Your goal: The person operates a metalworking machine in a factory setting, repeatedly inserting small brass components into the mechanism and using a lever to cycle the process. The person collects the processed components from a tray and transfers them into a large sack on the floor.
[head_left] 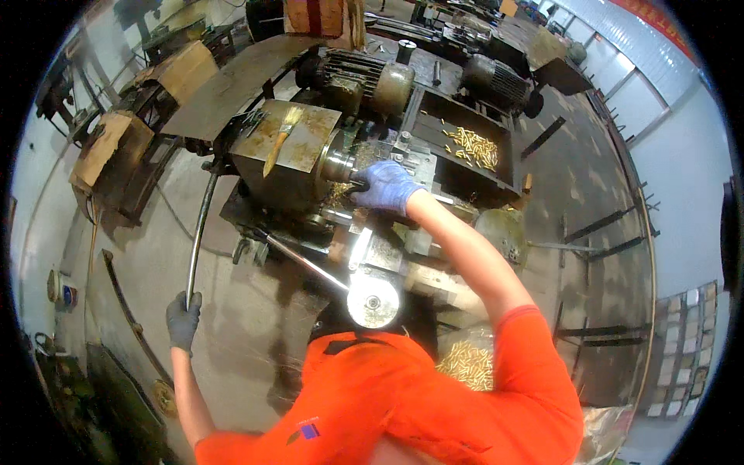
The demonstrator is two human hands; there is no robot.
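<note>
My left hand (184, 319), in a dark grey glove, is wrapped round the lower end of a long metal lever (203, 225). The lever runs up to the headstock (288, 151) of a small lathe. My right hand (387, 187), in a blue glove, reaches across to the lathe's chuck (339, 166). Its fingers are curled at the chuck's face, and whatever they pinch is hidden. Just beyond that hand sits the metal tool post (415, 159). Closer to my body is a round metal handwheel (373, 301).
A brush (283, 139) lies on the headstock. Behind the lathe, a metal tray (446, 116) holds many small brass parts (474, 147). More brass pieces (467, 364) lie near my right side. Electric motors (364, 77) stand at the back. A second rod (306, 262) slants toward the handwheel.
</note>
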